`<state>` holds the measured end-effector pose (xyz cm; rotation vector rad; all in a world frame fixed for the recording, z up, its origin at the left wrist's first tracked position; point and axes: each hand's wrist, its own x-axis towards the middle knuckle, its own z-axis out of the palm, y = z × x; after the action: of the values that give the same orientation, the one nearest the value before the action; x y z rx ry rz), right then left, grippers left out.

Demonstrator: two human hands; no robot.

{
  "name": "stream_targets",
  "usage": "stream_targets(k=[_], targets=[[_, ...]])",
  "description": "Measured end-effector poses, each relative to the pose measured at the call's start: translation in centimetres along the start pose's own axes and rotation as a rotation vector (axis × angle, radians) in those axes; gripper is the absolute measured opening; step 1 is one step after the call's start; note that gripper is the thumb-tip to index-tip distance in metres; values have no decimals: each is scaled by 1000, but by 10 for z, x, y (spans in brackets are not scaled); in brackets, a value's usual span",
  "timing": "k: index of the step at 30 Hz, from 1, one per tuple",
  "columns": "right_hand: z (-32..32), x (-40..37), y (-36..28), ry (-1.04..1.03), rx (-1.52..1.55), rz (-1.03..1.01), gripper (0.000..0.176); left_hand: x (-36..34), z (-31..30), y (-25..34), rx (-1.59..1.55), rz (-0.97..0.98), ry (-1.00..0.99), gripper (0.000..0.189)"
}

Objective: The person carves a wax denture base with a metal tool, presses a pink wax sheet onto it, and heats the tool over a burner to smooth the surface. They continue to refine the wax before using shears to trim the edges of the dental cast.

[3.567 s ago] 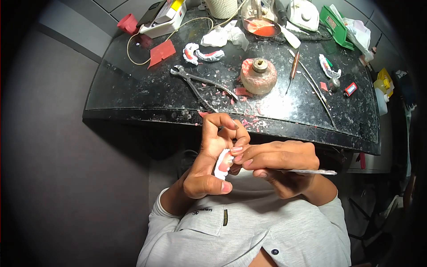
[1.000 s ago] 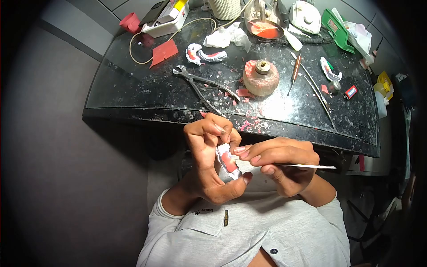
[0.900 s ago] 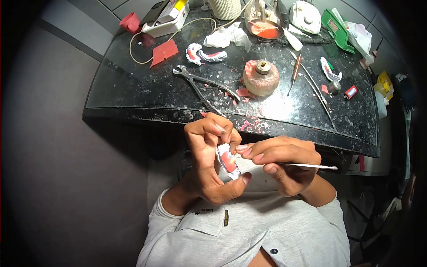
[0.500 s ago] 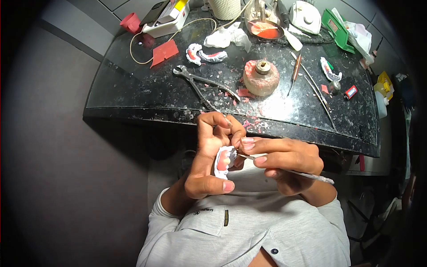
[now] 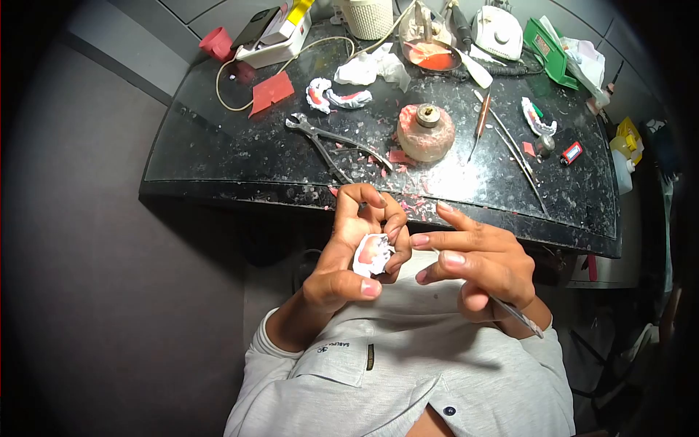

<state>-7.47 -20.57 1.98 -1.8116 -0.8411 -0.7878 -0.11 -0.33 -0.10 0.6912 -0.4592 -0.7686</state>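
Observation:
Palm up in front of my shirt, my left hand (image 5: 341,251) holds a small white plaster dental cast (image 5: 376,255) with pink wax on it. The thumb lies along the cast's near edge and the other fingers curl behind it. To its right, my right hand (image 5: 495,262) grips a slim metal carving tool (image 5: 520,317). The tool's handle sticks out below the palm, while its working end is mostly hidden by the fingers. Several right fingers are spread, pointing at the cast but apart from it.
On the black bench lie cutting pliers (image 5: 318,135), a pink wax sheet (image 5: 271,93), other dental casts (image 5: 348,98), a glass spirit lamp (image 5: 426,138), a wooden-handled wax knife (image 5: 483,116) and a pan of red wax (image 5: 437,61). Pink scraps litter the bench's front edge (image 5: 422,207).
My right hand has drawn the tool's tip away from the cast and spread its fingers, with the handle now angled more downward. My left hand has turned the cast slightly.

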Motion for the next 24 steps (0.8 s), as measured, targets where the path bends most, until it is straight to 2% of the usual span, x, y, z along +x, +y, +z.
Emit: stream_targets(k=[1, 2, 6, 9, 11, 14, 16, 17, 19, 21, 23, 24], targets=[[-1, 0, 2, -23, -73, -9, 53, 2, 0, 1, -47, -10, 18, 83], [-1, -2, 4, 0, -41, 20, 53, 4, -9, -2, -165, -5, -79, 75], [1, -4, 4, 43, -13, 60, 53, 6, -12, 0, -282, -68, -47, 64], [5, -1, 11, -28, -108, 77, 45, 3, -11, -4, -181, -103, 29, 67], [9, 1, 10, -93, -137, 112, 46, 4, -9, -4, -109, -149, 0, 68], [10, -2, 11, -87, -129, 35, 45, 5, -1, -6, -85, -179, 45, 66], [6, -10, 5, 128, 221, 119, 43, 7, 0, -7, -126, -155, -19, 54], [10, -7, 7, 240, 37, 51, 55, 8, -3, -8, -124, -154, -18, 54], [-6, -16, 0, 254, 124, 220, 48, 11, -11, -9, -224, -113, -144, 51], [-6, -15, 5, 306, 118, 183, 47, 11, -14, -10, -231, -94, -154, 46], [-10, -18, 8, 345, 97, 195, 47, 10, -23, -8, -205, -150, -197, 52], [-9, -14, 13, 373, 63, 132, 46, 11, -23, -8, -204, -149, -195, 52]])
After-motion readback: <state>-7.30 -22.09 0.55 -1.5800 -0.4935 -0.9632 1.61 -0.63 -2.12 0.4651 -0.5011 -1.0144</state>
